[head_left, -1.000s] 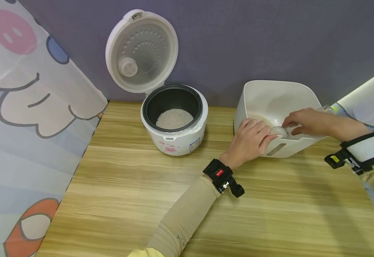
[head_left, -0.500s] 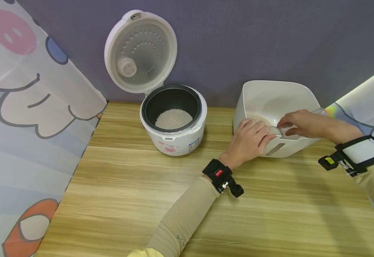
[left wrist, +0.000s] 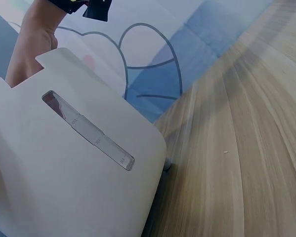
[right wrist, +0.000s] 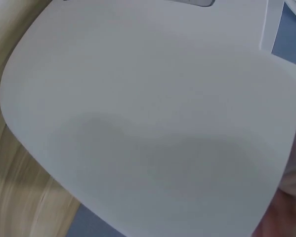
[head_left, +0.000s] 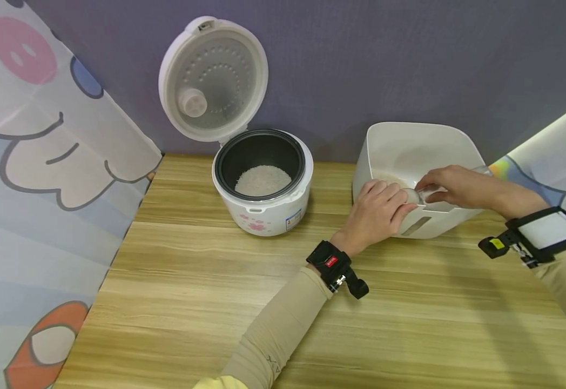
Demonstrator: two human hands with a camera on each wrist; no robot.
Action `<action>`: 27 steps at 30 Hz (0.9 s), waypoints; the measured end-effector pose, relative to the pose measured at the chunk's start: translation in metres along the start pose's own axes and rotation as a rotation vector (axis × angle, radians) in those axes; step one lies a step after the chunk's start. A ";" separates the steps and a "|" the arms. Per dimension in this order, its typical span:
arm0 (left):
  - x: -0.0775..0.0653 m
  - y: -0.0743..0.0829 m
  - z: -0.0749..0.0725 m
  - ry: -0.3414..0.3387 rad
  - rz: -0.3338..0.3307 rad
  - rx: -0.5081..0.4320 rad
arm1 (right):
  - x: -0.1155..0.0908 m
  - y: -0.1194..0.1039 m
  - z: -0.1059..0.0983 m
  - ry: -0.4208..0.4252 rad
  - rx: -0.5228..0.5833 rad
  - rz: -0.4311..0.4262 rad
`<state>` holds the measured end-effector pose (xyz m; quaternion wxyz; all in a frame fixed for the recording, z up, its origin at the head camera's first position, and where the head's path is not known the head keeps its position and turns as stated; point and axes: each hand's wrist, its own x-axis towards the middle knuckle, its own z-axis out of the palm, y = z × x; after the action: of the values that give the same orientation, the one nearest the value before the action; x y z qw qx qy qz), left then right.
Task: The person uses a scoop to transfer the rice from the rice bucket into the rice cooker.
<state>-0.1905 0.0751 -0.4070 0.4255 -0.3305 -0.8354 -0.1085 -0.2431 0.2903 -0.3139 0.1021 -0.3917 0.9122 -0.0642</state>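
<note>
My left hand (head_left: 377,208) grips the front rim of a white rice bin (head_left: 424,143), fingers over the edge and thumb along the outside. Inside the rim, my right hand (head_left: 450,186) holds a clear scoop (head_left: 412,196), its rounded end close to the left thumb and its clear handle showing past the hand. Some rice (head_left: 389,178) shows at the bin's left inside; the rest is hidden by hands and wall. In the left wrist view the bin's front wall (left wrist: 88,148) has a clear level window (left wrist: 91,131). The right wrist view is mostly filled by the bin's white wall (right wrist: 152,108).
Left of the bin stands a white rice cooker (head_left: 263,213) with its lid (head_left: 215,81) raised. White rice (head_left: 263,181) lies in its dark inner pot. Both stand on a wooden table (head_left: 205,302) against a grey backdrop (head_left: 331,70), with cartoon-printed cloth (head_left: 35,232) at the sides.
My right hand has shifted left with the scoop, towards the left hand, and is nearly still over the last half second. The left hand keeps its place on the rim.
</note>
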 end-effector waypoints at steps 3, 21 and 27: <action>0.000 0.000 0.000 0.003 0.000 -0.005 | -0.002 0.000 0.000 0.024 -0.003 -0.010; 0.000 -0.002 0.002 0.022 -0.009 -0.023 | -0.027 0.008 -0.010 0.231 -0.032 -0.033; 0.001 -0.001 0.002 0.013 -0.006 -0.025 | -0.036 0.012 -0.008 0.281 -0.035 -0.070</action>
<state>-0.1926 0.0756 -0.4077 0.4266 -0.3327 -0.8320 -0.1226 -0.2293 0.3247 -0.3032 -0.0359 -0.4122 0.9042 -0.1062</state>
